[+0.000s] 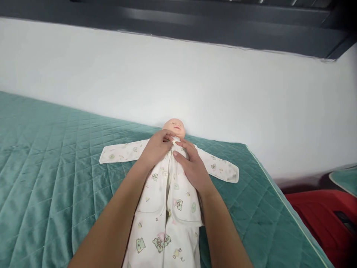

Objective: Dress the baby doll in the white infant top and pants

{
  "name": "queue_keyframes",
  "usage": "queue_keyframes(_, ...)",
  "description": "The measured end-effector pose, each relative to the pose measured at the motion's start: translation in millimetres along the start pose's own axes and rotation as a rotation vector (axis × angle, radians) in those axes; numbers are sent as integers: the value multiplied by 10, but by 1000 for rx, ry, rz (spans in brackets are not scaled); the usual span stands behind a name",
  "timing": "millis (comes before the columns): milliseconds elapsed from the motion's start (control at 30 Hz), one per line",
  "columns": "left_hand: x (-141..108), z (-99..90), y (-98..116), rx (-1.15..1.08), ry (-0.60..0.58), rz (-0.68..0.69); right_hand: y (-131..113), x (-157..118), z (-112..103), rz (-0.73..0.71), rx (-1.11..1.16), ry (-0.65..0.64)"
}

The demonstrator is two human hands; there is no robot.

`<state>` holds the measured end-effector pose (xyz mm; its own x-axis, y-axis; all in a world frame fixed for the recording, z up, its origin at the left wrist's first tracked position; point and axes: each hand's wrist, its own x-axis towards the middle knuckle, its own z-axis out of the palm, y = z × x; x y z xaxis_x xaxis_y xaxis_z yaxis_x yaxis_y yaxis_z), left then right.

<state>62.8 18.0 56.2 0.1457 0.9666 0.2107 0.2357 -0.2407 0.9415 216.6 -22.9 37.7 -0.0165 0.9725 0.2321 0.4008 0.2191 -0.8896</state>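
A baby doll (pixel 174 125) lies on its back, its bald head against the wall. It wears a white jacket (pixel 181 197) with a bear print, the long sleeves spread to both sides, and matching white trousers (pixel 156 243). The jacket's front edges hang apart below the chest. At the collar, my left hand (pixel 160 147) has its fingers closed on the jacket's edge, near the doll's chin. My right hand (pixel 189 160) rests on the other side of the jacket front, fingers at the collar and thumb apart, lower on the chest.
A green quilted bedspread (pixel 55 167) lies under the doll. Behind it rises a white wall (pixel 125 74), with a dark beam (pixel 167 22) above. A red case or bag (pixel 320 216) stands beyond the bed's right edge.
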Motion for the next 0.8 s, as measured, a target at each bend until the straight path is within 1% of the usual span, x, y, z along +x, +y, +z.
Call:
queue_keyframes(100, -4, 12, 35, 86, 46, -26, 4, -2, 4, 13, 10, 4)
queue_keyframes(200, -3, 25, 56, 139, 67, -14, 8, -6, 8, 0, 26, 28)
queue_keyframes(367, 0, 50, 36, 233, 52, 13, 17, -12, 12, -30, 34, 30)
queue_keyframes(633, -49, 62, 30, 569, 20, 84, 4, -23, 24, -34, 20, 52)
queue_keyframes(700, -45, 60, 31, 582, 17, 91, -3, -24, 26, -39, -10, 47)
queue_keyframes(800, -32, 55, 20, 522, 28, 106, -14, -27, 27, -48, -58, 27)
